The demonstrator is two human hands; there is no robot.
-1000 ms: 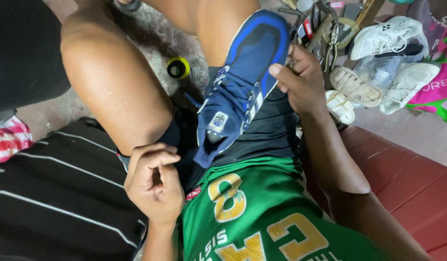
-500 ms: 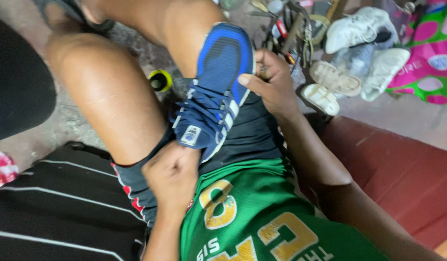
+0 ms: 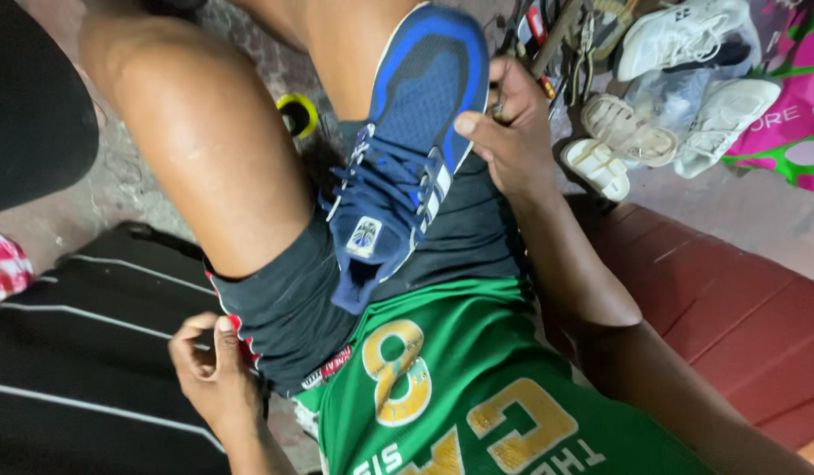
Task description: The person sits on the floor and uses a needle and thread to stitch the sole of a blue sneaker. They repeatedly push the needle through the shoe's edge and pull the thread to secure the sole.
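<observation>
A blue sneaker (image 3: 407, 149) with dark laces lies on my lap, toe pointing away and heel opening toward my green jersey (image 3: 459, 387). My right hand (image 3: 512, 141) grips the sneaker's right side near the toe, thumb pressed on the sole edge. A thin metal piece shows between its fingers, too small to identify. My left hand (image 3: 215, 374) is low at the left, fingers curled, thumb against the forefinger, touching the hem of my black shorts (image 3: 292, 308). Whether it pinches anything is hidden.
White sneakers (image 3: 679, 35), beige sandals (image 3: 618, 132) and a pink and green bag (image 3: 794, 123) lie on the floor at the upper right. A yellow-green tape roll (image 3: 297, 113) sits behind my knee. A red-brown bench (image 3: 741, 308) is on the right and a black striped cloth (image 3: 73, 352) on the left.
My left hand has dropped down and left, away from the sneaker's heel, to the shorts' hem. My right hand has stayed on the sneaker's side near the toe.
</observation>
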